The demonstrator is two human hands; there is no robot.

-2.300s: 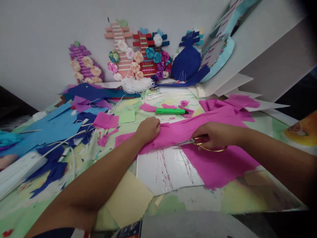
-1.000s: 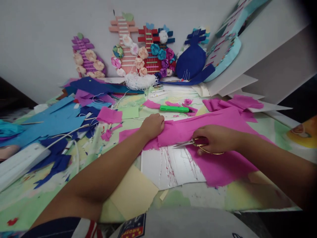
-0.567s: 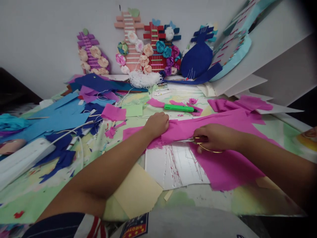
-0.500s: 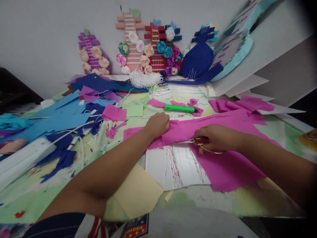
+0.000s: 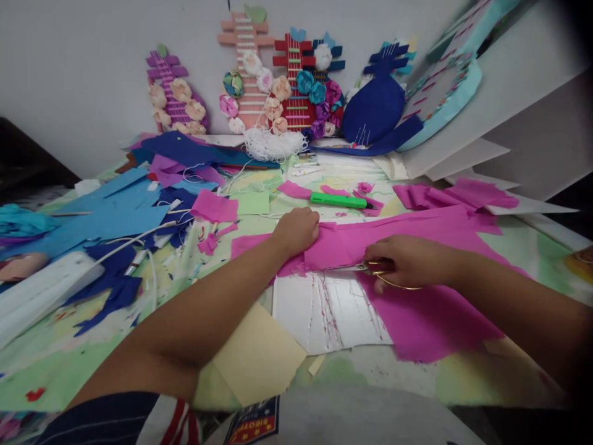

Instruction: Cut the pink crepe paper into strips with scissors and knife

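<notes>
Bright pink paper [image 5: 430,321] lies across the middle and right of the table, partly over a scratched white board [image 5: 306,315]. My left hand [image 5: 296,232] presses on the paper's left part with its fingers curled together; whether it pinches the paper is hidden. Gold-handled scissors [image 5: 376,267] are in my right hand [image 5: 393,258], their blades pointing left along the lower edge of the folded pink paper. A green cutter [image 5: 338,199] lies behind the paper.
A white power strip [image 5: 50,290] with cords lies left, near blue paper [image 5: 115,207]. Decorated instrument shapes [image 5: 294,86] stand against the wall, with white yarn [image 5: 273,145] before them. Tan card [image 5: 254,355] lies at the front. White boards [image 5: 491,105] lean at right.
The view has shifted slightly. Both hands stay at nearly the same places on the pink paper, with the scissors still in my right hand.
</notes>
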